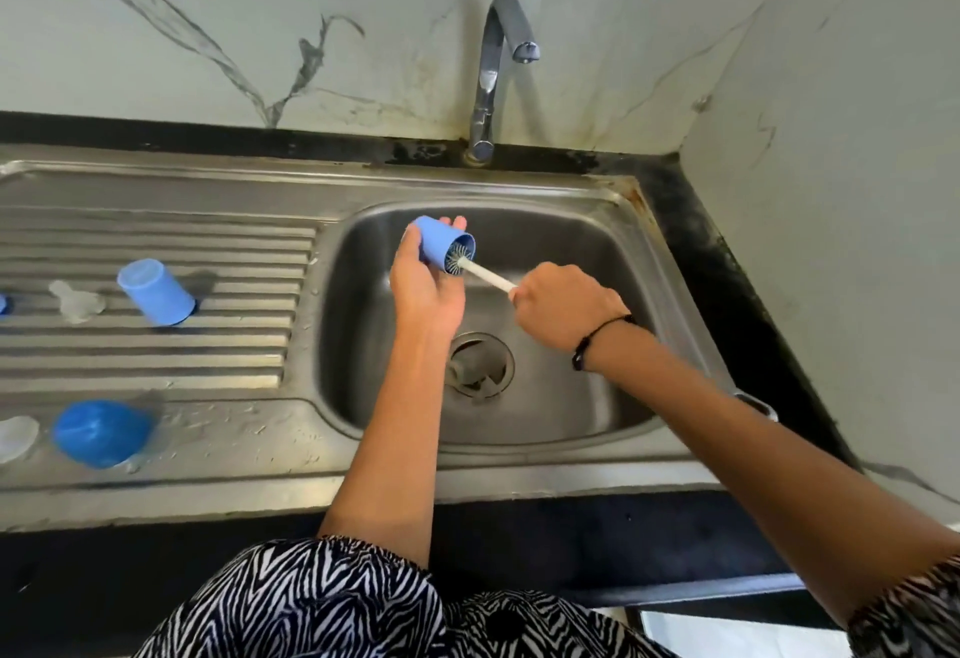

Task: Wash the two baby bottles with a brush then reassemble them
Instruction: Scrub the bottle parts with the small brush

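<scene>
Your left grip [426, 288] is wrapped around a light blue bottle cup [441, 244], thumb on the near side and fingertips showing past its far side, holding it tilted over the sink basin [566, 252] with its open mouth turned toward your right. Your right grip [563, 306] is closed in a fist around the white handle of the brush [485, 275], and the bristle head sits inside the mouth of that cup. A dark band circles your right wrist. Both hands hang above the basin, with the drain [480, 366] below and between your forearms, and the tap [498, 70] stands behind the basin with no water visible from its spout. On the ribbed draining board [156, 350] to your left, a second light blue cup [156, 293] stands mouth down, with a clear teat [75, 301] just beside it on its left. Nearer to you on the flat part of the board lies a darker blue rounded cap [101, 433], and a clear piece [15, 436] lies beside it at the frame's left edge, too blurred to identify.
</scene>
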Demonstrator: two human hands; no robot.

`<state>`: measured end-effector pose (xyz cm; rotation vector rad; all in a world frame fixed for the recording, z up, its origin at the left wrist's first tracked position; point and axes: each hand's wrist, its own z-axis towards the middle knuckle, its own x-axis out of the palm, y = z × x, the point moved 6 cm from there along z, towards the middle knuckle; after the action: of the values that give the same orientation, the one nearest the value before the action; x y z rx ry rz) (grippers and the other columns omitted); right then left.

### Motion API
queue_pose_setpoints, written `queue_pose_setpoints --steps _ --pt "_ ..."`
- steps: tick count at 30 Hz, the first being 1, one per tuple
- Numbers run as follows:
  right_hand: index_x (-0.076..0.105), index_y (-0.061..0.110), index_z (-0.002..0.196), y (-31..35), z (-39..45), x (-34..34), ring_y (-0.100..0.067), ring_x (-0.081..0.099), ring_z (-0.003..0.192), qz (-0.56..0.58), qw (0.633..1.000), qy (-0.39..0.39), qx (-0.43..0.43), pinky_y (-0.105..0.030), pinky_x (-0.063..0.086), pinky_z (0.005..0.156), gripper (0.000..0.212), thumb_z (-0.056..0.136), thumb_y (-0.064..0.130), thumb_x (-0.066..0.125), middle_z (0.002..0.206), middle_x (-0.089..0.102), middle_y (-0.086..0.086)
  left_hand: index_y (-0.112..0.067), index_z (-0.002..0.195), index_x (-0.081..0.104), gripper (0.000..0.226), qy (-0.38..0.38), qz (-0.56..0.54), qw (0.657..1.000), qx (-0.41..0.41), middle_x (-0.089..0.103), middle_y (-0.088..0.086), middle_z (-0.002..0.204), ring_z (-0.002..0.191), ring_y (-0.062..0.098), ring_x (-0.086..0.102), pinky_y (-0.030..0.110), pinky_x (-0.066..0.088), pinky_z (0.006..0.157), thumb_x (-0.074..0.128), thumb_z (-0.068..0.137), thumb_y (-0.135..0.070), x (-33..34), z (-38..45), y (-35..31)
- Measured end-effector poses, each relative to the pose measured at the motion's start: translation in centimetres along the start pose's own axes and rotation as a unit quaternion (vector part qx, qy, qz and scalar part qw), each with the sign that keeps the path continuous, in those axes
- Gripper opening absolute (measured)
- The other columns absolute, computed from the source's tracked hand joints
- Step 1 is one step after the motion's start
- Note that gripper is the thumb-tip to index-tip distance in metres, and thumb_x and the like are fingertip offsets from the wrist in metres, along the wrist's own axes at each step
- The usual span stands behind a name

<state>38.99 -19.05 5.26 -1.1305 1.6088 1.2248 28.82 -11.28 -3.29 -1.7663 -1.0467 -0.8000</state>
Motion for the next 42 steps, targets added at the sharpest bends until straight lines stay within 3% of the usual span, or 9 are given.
queue_pose_setpoints --steps 4,9,13,19,25,30,37,40,42 --pt "0.062 0.008 0.088 -0.3 -0.6 2.1 -0.012 0.044 0.051 0.162 0.979 0.125 0.000 -0.016 0.035 0.044 0.027 0.097 0.017 0.038 0.061 0.047 -0.002 -0.005 0.120 0.045 0.042 0.048 -0.049 0.997 -0.031 0.059 0.022 0.109 0.101 0.036 0.065 0.046 0.051 0.094 0.061 0.087 -0.024 -0.8 -0.7 0.1" --pt "0.059 0.014 0.098 -1.6 -0.5 3.3 -0.030 0.058 0.093 -0.064 0.998 0.019 0.022 -0.031 0.038 0.072 0.029 0.097 0.031 0.036 0.099 0.059 -0.010 -0.011 0.080 0.046 0.021 -0.054 0.058 0.996 -0.044 0.051 0.004 0.056 0.044 0.013 0.051 0.023 0.047 0.048 0.055 0.095 -0.024 -1.3 -0.4 1.1" --pt "0.058 0.013 0.103 -1.6 0.0 3.1 -0.030 0.058 0.094 -0.112 0.993 -0.025 0.026 -0.032 0.038 0.070 0.027 0.097 0.027 0.035 0.104 0.060 -0.009 -0.009 0.087 0.049 0.030 -0.101 0.108 0.989 -0.019 0.047 0.005 0.071 0.058 0.015 0.050 0.026 0.044 0.056 0.042 0.101 -0.034 -0.8 -0.6 1.0" --pt "0.054 0.008 0.065 -1.3 -0.2 3.1 -0.016 0.040 0.038 0.229 0.967 0.104 0.047 -0.016 0.026 0.034 0.031 0.092 0.017 0.042 0.047 0.043 -0.002 -0.006 0.101 0.052 0.017 -0.006 -0.003 0.999 -0.033 0.054 0.020 0.110 0.112 0.034 0.060 0.039 0.048 0.098 0.056 0.095 -0.022 -0.4 -1.6 0.9" --pt "0.057 0.013 0.093 -0.9 -0.1 5.0 -0.030 0.055 0.091 -0.002 0.998 0.067 0.019 -0.029 0.039 0.070 0.028 0.096 0.030 0.035 0.093 0.055 -0.008 -0.012 0.082 0.048 0.022 -0.070 0.014 0.996 -0.052 0.051 0.004 0.067 0.048 0.012 0.055 0.022 0.049 0.049 0.056 0.095 -0.028 -1.8 -1.1 1.4" --pt "0.058 0.015 0.104 -0.4 0.3 2.6 -0.028 0.059 0.093 -0.158 0.987 -0.019 -0.007 -0.031 0.039 0.069 0.025 0.097 0.024 0.036 0.102 0.061 -0.007 -0.006 0.106 0.047 0.025 -0.088 0.125 0.988 -0.021 0.047 0.013 0.088 0.070 0.023 0.051 0.033 0.049 0.066 0.038 0.102 -0.029 -1.0 -0.4 1.2" --pt "0.050 0.011 0.059 -0.1 -0.4 2.4 -0.013 0.044 0.041 0.148 0.984 0.102 0.014 -0.018 0.033 0.036 0.040 0.095 0.026 0.042 0.048 0.047 0.001 -0.014 0.126 0.052 0.043 0.030 -0.128 0.991 -0.003 0.059 0.025 0.110 0.101 0.036 0.064 0.039 0.058 0.079 0.060 0.085 -0.004 -1.0 -1.0 -0.3" --pt "0.053 0.013 0.077 -0.8 -0.4 4.0 -0.027 0.056 0.082 0.006 0.998 0.058 0.010 -0.028 0.036 0.067 0.031 0.096 0.031 0.037 0.089 0.060 -0.009 -0.010 0.090 0.053 0.007 -0.044 -0.125 0.990 -0.056 0.057 0.010 0.077 0.065 0.018 0.060 0.024 0.055 0.055 0.059 0.089 -0.006 -2.1 -0.5 1.3" --pt "0.059 0.014 0.101 -1.3 -0.6 3.8 -0.031 0.058 0.100 -0.102 0.995 0.012 0.014 -0.032 0.036 0.073 0.032 0.098 0.031 0.033 0.110 0.061 -0.009 -0.008 0.083 0.047 0.018 -0.094 -0.039 0.992 -0.071 0.048 0.008 0.072 0.058 0.016 0.050 0.022 0.049 0.048 0.060 0.092 -0.017 -2.8 -0.1 2.2"
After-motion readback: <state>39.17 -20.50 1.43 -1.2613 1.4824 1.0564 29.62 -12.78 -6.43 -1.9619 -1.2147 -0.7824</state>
